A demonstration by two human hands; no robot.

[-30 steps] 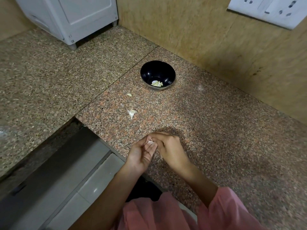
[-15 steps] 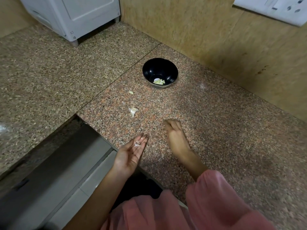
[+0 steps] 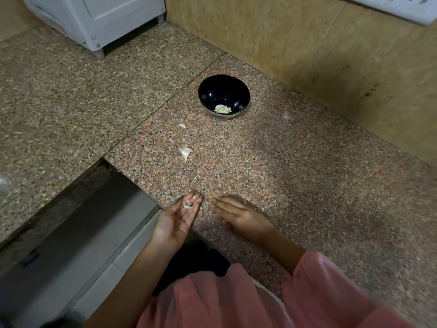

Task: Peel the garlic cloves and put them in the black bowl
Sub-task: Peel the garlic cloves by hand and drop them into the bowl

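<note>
The black bowl (image 3: 224,97) stands on the granite counter near the back wall, with pale peeled garlic cloves (image 3: 222,109) in its bottom. An unpeeled garlic clove (image 3: 185,153) lies on the counter between the bowl and my hands. A small garlic piece (image 3: 182,125) lies closer to the bowl. My left hand (image 3: 179,220) is palm up at the counter's front edge, fingers straight, with white garlic skin (image 3: 188,204) lying on its fingertips. My right hand (image 3: 236,213) rests flat on the counter, palm down, just right of the left, and holds nothing.
A white appliance (image 3: 99,17) stands at the back left on the counter. The tan wall (image 3: 307,43) rises behind the bowl, with a white switch plate (image 3: 390,5) at top right. A sunken grey gap (image 3: 78,221) drops off left of my hands.
My hands have come apart from working one clove together. The right hand went forward, then drew back and now lies flat beside the left, which has turned palm up with skin on it.
</note>
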